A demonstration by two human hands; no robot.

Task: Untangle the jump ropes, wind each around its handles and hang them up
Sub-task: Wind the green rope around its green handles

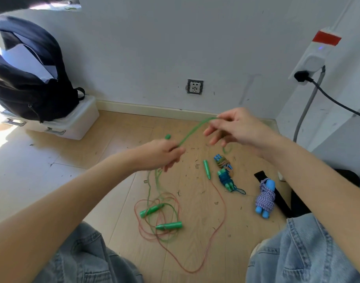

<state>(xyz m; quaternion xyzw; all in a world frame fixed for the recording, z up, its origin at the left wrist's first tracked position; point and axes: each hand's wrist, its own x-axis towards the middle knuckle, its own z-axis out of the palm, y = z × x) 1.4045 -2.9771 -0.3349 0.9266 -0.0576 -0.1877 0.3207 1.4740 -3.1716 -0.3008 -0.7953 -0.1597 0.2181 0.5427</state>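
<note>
Both hands are raised over the pale wooden plank floor [117,180], a thin translucent green jump rope [192,130] stretched between them. The left hand [164,155] has its fingers curled round the rope together with a green plastic handle [167,137], whose tip pokes out above the knuckles. Up at about two o'clock from it, the right hand [239,129] pinches the rope between thumb and forefinger – the other fingers hang loose and spread.

From the left hand the green rope drops toward six o'clock into a loose tangle with a thin red rope [219,203], where two more green handles [151,210] lie. Another green handle [206,169] rests alone mid-floor. At three o'clock from it lie wound bundles – a blue-handled one [223,161], a teal one [226,179] and a blue-and-white striped cord on blue handles [265,196]. A black backpack [32,78] sits on a white plastic box [81,121] at ten o'clock.
</note>
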